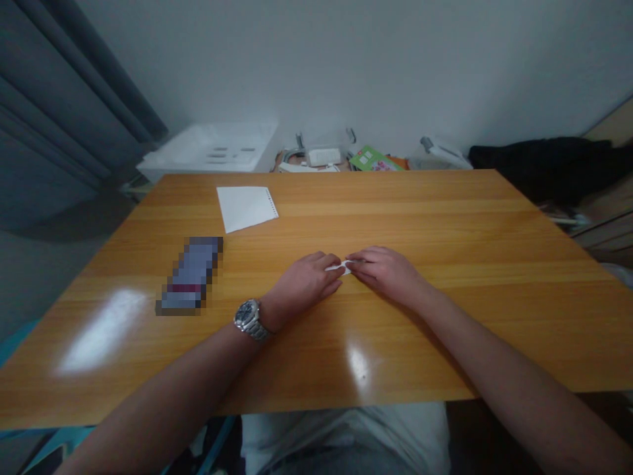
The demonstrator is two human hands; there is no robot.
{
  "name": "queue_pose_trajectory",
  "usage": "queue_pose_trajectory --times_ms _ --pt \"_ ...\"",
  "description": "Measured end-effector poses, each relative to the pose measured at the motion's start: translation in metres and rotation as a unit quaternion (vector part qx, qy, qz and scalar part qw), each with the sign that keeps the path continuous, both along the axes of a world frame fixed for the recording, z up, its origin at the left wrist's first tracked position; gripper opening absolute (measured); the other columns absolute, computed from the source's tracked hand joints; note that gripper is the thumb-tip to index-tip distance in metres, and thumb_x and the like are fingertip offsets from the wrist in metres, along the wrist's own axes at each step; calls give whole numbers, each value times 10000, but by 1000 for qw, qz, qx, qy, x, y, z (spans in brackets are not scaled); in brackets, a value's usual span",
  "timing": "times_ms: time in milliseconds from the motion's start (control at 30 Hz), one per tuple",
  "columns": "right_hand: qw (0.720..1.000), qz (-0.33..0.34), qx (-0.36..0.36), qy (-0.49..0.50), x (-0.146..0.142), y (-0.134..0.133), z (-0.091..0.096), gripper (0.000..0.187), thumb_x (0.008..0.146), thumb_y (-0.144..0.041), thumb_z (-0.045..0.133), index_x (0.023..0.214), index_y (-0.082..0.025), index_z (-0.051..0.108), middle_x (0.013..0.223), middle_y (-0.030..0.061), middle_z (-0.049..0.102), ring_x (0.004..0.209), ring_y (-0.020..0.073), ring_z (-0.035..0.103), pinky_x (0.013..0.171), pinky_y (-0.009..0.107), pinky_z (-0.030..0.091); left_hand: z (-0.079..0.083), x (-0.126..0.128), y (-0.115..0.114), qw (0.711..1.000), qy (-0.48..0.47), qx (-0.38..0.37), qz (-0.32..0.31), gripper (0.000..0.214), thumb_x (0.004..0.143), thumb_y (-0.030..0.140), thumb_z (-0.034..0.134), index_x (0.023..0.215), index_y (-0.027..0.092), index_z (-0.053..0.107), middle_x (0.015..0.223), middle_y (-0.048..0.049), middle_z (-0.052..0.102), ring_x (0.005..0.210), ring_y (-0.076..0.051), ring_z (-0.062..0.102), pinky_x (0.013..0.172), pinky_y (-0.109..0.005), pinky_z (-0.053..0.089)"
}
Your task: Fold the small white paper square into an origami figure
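Observation:
A small folded piece of white paper (347, 267) lies between my hands near the middle of the wooden table (445, 231). My left hand (311, 280), with a metal watch (248, 318) on its wrist, pinches the left end of the paper. The fingers of my right hand (383, 272) close on its right end. Most of the paper is hidden under the fingers, so its full shape does not show. Both hands rest low over the tabletop.
A white sheet with a torn perforated edge (247, 208) lies at the back left. Nearer on the left is a pixelated, phone-shaped object (192, 276). Behind the table stand a white plastic tray (212, 148), a green booklet (374, 159) and a dark cloth (544, 165).

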State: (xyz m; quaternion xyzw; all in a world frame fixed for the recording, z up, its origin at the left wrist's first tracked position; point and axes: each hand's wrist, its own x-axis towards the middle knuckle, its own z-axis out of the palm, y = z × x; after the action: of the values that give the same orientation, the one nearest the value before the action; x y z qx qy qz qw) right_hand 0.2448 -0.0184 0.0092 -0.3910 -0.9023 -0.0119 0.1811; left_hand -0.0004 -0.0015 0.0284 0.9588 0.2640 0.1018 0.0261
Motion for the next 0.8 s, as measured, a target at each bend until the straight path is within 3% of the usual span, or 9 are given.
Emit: queue_pose_trajectory --times_ms 233,400,567,800 --pt "1000 1 -23 2 -1 -3 2 292 1040 -312 520 1188 -191 741 1263 129 724 1133 272 679 985 460 541 -4 2 -8 1000 11 16 8 352 1015 340 542 1312 156 585 1254 -126 615 1103 -262 580 981 -416 508" --pt "998 -29 -49 6 6 -3 6 344 1024 -358 543 1317 -242 682 1435 143 612 1317 318 563 1059 553 483 -10 2 -11 1000 -13 10 16 527 998 418 571 1448 158 483 1380 -146 565 1210 -281 560 1041 -428 481" --pt "997 -45 -59 -16 15 -1 4 405 1044 -394 487 1395 -250 630 1486 151 556 1379 316 505 1103 538 453 -9 -1 -7 999 -30 -16 -10 487 1045 451 464 1423 149 523 1367 -144 600 1214 -265 584 1069 -429 464" --pt "997 -44 -66 -16 18 0 0 429 1050 -419 464 1425 -263 602 1536 144 504 1412 325 469 1119 557 435 -1 -3 -6 1000 -3 -13 -24 475 1045 456 457 1412 170 550 1365 -138 597 1236 -282 565 1071 -443 439"
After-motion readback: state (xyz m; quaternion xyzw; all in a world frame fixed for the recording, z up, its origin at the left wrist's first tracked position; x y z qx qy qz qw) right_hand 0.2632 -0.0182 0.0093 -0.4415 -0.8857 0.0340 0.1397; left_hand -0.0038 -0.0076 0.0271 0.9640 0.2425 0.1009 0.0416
